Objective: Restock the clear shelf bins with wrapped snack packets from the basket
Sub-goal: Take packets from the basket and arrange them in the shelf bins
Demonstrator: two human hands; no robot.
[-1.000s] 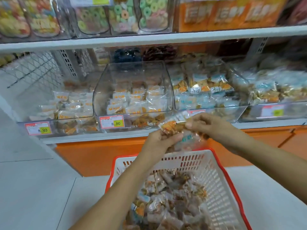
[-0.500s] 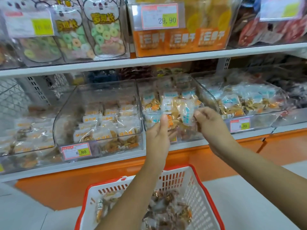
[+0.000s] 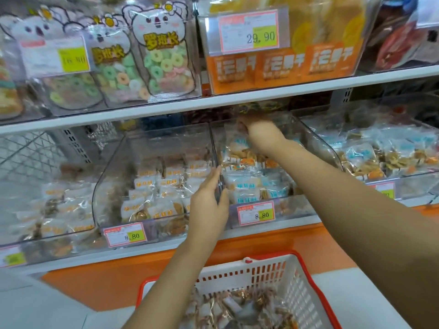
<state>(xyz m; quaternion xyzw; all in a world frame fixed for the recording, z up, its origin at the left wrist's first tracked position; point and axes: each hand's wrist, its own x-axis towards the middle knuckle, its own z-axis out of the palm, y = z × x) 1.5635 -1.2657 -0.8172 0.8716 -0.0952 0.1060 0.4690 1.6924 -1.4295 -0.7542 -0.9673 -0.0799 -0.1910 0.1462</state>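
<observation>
Along the lower shelf [image 3: 166,248], clear bins side by side, each part full of packets [image 3: 240,186]. Below, at the bottom edge, white basket [image 3: 308,293] with red rim, more packets loose inside. Deep in the blue-label bin [image 3: 294,207], near its back, right hand [image 3: 259,134], blurred, fingers turned away: cannot tell whether holding anything. Against the divide between that bin and the orange-label bin [image 3: 114,167], left hand [image 3: 209,203], fingers straight, thumb apart, gripping nothing. On both bin fronts, 8.80 price tags [image 3: 256,213].
</observation>
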